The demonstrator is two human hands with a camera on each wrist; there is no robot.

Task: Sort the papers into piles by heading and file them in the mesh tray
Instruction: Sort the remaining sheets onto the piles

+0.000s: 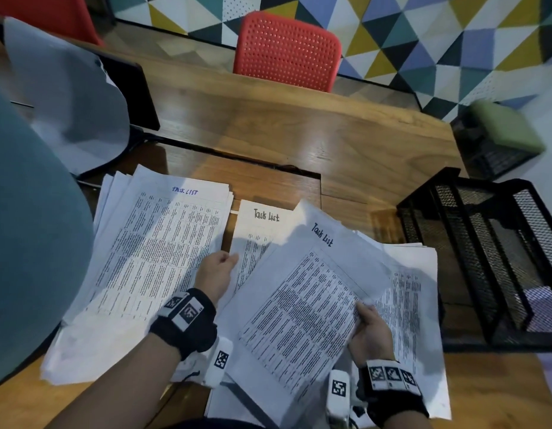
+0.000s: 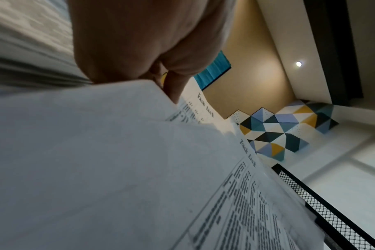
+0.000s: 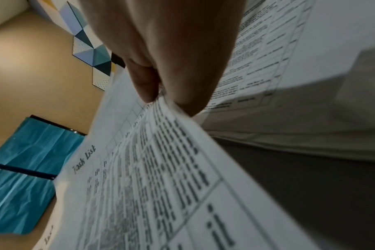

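A printed sheet headed "Task List" (image 1: 305,298) is tilted above the table; my right hand (image 1: 363,308) pinches its right edge, and the right wrist view shows thumb and finger (image 3: 143,84) closed on that edge. Under it lies a loose right pile (image 1: 408,289). My left hand (image 1: 228,260) is curled at the left edge of a middle "Task List" sheet (image 1: 262,224) and pinches it; its thumb (image 2: 173,91) lies on that paper. A left pile (image 1: 160,243) carries a blue "TASK LIST" heading. The black mesh tray (image 1: 463,252) stands at the right, with no papers visible in it.
The wooden table (image 1: 299,144) stretches beyond the papers. A red chair (image 1: 287,51) stands at its far side. A grey cloth over a dark screen (image 1: 67,103) sits at the back left. A black mesh basket with a green top (image 1: 497,140) is at the far right.
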